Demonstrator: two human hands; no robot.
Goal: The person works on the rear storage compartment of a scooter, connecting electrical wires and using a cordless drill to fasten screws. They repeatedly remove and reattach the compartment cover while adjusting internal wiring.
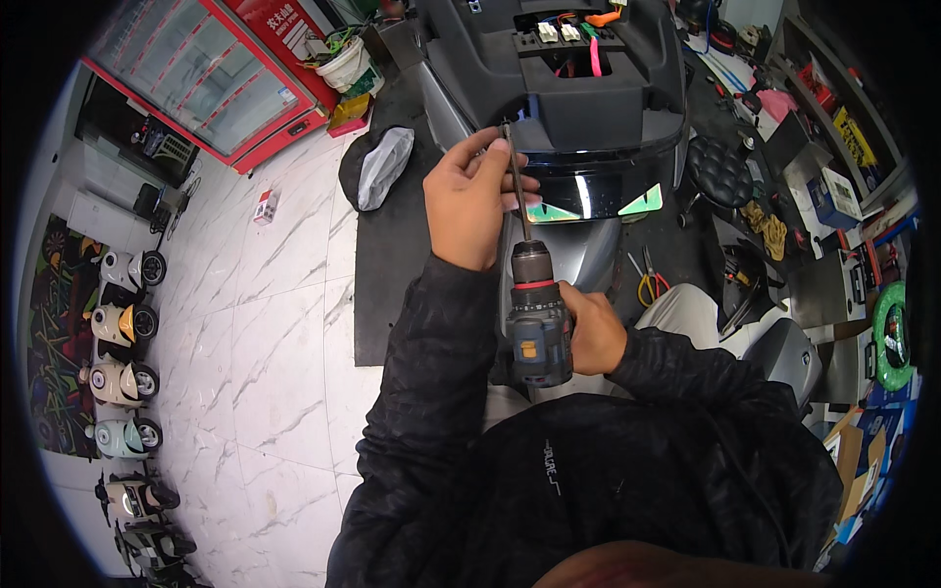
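Note:
My right hand (596, 331) grips a cordless drill (541, 338) with a dark blue-grey body and a red ring below its chuck. A long thin driver bit (520, 186) points from the chuck away from me. At the bit's far end, the thumb and fingers of my left hand (469, 208) are pinched together around it. Whether a small screw sits at the tip is too small to tell. Just beyond lies the dark plastic tail of a scooter (578, 118), with a glossy panel and two greenish reflective pieces.
Wires and white connectors (559, 33) show in an opening of the tail. Yellow-handled scissors or pliers (651, 284) lie on the dark mat at right. A black tufted stool (720, 170) stands beyond them. A helmet-like black and white item (380, 167) rests at left.

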